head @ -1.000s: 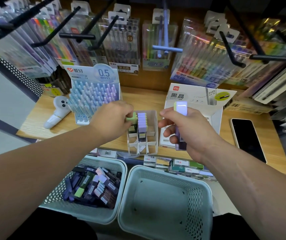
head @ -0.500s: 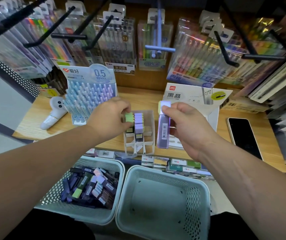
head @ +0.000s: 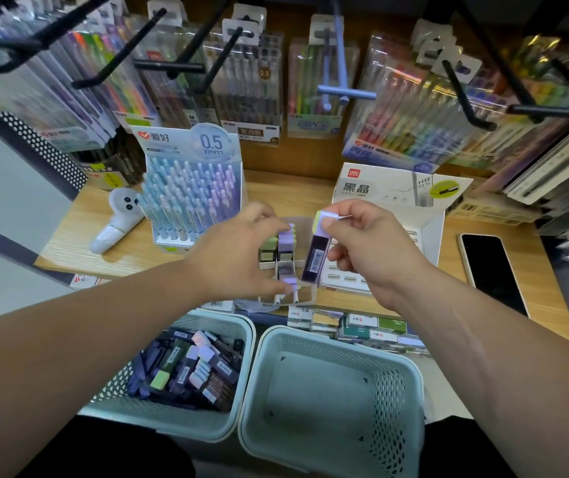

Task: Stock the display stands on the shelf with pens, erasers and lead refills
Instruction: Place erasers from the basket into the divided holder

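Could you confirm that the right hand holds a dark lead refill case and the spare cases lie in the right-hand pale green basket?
Not quite: the head view shows the spare cases in the left-hand pale green perforated basket. The right hand does hold the dark lead refill case.

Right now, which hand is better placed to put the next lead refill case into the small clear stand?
The right hand. It pinches a lead refill case, tilted over the right side of the stand. The left hand is busy at the cases standing in the stand.
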Demonstrator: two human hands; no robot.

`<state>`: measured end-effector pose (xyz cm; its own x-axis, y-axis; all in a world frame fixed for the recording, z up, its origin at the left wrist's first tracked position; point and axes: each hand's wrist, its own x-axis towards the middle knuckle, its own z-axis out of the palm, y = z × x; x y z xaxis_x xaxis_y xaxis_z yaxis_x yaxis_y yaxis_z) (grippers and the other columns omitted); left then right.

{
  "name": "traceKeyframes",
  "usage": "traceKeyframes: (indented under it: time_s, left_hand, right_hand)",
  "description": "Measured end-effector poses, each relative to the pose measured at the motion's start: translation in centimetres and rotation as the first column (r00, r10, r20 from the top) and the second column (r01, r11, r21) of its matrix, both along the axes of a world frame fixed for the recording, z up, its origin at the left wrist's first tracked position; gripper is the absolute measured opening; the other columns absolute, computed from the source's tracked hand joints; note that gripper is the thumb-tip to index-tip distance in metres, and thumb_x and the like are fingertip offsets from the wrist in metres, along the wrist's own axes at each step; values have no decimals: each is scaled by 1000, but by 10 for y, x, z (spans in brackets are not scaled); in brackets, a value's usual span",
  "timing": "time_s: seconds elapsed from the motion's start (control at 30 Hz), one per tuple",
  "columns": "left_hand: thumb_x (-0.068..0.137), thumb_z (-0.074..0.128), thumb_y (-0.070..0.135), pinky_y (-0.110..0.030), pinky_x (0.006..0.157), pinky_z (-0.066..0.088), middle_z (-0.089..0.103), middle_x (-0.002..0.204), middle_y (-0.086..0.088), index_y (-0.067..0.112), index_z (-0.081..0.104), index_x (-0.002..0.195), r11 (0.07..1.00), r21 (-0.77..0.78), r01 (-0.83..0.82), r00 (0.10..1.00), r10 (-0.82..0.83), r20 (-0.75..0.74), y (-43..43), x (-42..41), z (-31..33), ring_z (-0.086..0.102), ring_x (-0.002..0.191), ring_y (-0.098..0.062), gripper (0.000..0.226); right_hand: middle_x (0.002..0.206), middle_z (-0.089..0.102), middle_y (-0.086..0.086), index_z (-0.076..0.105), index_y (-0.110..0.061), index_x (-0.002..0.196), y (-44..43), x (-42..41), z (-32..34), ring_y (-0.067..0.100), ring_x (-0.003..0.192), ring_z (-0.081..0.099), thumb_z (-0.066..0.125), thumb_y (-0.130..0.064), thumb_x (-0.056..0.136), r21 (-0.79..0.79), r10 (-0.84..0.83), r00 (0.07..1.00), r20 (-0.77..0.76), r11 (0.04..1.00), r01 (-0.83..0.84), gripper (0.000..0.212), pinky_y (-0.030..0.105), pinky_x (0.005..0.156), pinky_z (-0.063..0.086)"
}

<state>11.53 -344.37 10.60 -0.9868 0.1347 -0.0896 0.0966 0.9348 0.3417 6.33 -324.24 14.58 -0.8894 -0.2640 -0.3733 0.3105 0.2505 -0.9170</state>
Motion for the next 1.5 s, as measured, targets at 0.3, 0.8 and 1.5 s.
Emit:
traceKeyframes:
  time_s: [0.3,0.8,1.5]
  left_hand:
    - [76,68,67,-41,83,56,28,150,4,30,27,151,991,-118,-66,997,60,-52,7,-8,-13,61,110,-22,93]
    - [82,77,43,-35,103,45,58,135,-3,24,53,141,990,101,-102,991,110,-79,-18,-12,-20,56,122,-24,66]
    - [99,57,21,-23,64,50,74,95,-7,39,32,154,921,320,-220,970,171,175,-22,-6,-18,61,61,-4,63]
  right_hand:
    - [78,67,8,66,-4,87,6,-5,0,18,61,64,63,-21,98,19,-7,1000,24,1000,7,20,32,62,54]
    - [82,73,-3,71,-27,101,26,-2,3,11,63,66,90,-18,72,589,333,930,-158,787,-182,35,21,55,42]
    - [90,62,6,65,-14,86,-26,-13,-48,25,72,61,75,-6,81,666,611,572,-547,732,-144,13,43,70,53]
